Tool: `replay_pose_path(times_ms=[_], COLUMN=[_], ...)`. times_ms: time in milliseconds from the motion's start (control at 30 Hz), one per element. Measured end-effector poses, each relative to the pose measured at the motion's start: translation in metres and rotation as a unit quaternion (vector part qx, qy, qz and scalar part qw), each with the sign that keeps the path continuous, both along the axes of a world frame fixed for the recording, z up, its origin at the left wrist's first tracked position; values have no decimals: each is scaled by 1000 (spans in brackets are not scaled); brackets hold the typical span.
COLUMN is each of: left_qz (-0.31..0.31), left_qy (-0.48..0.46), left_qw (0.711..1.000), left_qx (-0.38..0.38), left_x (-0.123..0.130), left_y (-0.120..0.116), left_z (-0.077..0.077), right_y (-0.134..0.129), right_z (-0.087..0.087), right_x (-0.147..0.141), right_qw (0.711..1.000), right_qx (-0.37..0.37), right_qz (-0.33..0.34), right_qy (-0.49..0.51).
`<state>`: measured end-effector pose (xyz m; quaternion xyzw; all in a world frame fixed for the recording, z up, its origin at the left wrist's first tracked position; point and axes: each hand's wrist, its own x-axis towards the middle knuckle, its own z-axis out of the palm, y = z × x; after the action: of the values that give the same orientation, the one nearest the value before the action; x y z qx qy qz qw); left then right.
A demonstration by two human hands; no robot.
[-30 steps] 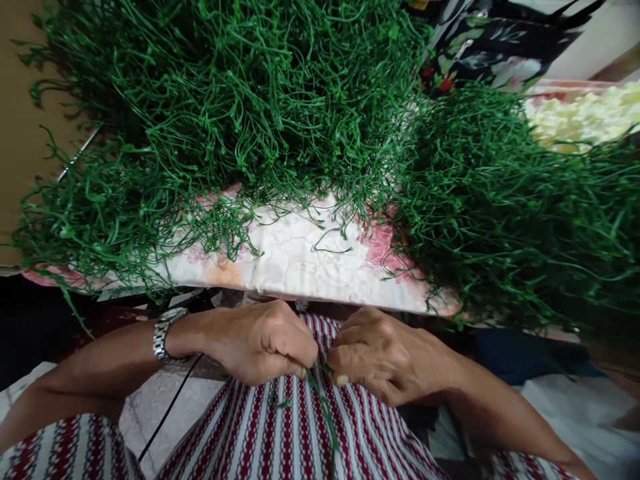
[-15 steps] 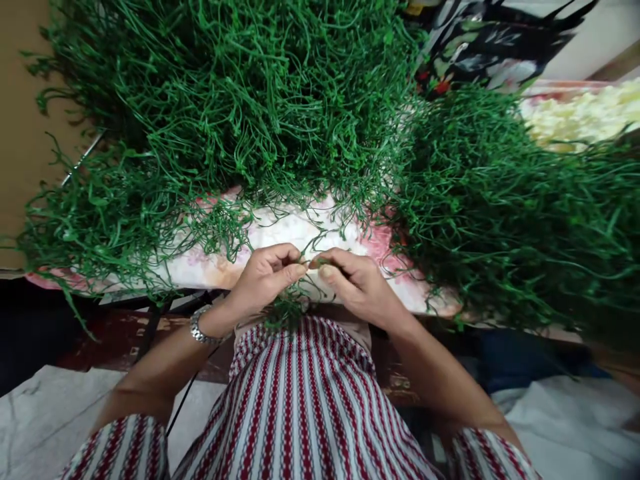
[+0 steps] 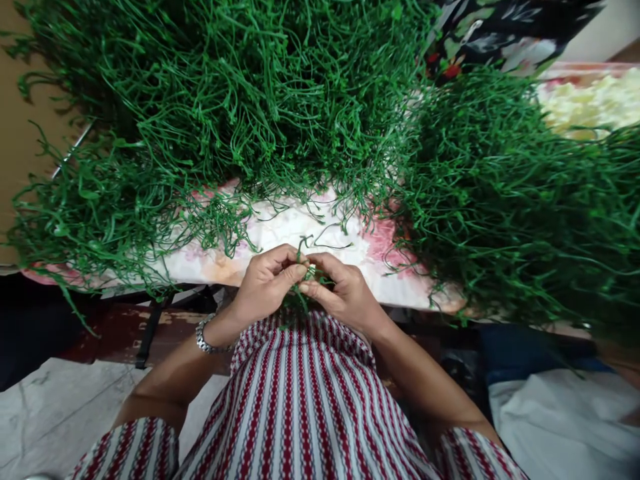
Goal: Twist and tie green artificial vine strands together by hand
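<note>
Over the near edge of the cloth-covered table, my left hand (image 3: 270, 280) pinches thin green artificial stems (image 3: 303, 248) between thumb and fingers. Close beside it, my right hand (image 3: 340, 288) is closed on the same stems, its thumb slightly lower. Forked ends stick up past the fingertips, and a few more strands hang below the hands in front of the striped garment (image 3: 305, 393). The exact point where the stems meet is partly hidden by my fingers. A single loose stem (image 3: 333, 246) lies on the cloth just beyond my hands.
A large heap of green stems (image 3: 250, 100) covers the far side of the table, with another heap (image 3: 525, 213) at the right and a smaller one (image 3: 100, 207) at the left. Pale yellow petals (image 3: 595, 103) and a black floral bag (image 3: 510, 37) sit at the far right.
My right fingertips have shifted down and left, closer against my left hand. The stems between my hands now poke up more upright. The view has shifted slightly.
</note>
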<state>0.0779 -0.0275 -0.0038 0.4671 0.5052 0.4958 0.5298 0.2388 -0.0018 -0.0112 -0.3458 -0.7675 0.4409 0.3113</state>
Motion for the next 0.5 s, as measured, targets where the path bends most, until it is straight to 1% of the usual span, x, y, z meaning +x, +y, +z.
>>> replay_pose_path(times_ms=[100, 200, 267, 367, 433, 500], left_qz=[-13, -19, -33, -74, -110, -152], left_qy=[63, 74, 81, 110, 165, 237], left_qw=[998, 997, 996, 991, 980, 959], left_qx=[10, 1, -5, -11, -1, 17], left_x=[0, 0, 0, -2, -5, -10], left_y=[-4, -6, -7, -6, -5, -3], left_z=[2, 2, 3, 10, 16, 21], right_y=[-2, -5, -5, -3, 0, 1], right_z=[-2, -6, -9, -8, -3, 4], right_x=[-3, -5, -5, 0, 5, 10], right_qw=[999, 997, 995, 986, 973, 954], right_qx=[32, 66, 93, 148, 191, 231], right_qz=[10, -4, -5, 24, 52, 82], right_qy=[-18, -31, -33, -69, -121, -174])
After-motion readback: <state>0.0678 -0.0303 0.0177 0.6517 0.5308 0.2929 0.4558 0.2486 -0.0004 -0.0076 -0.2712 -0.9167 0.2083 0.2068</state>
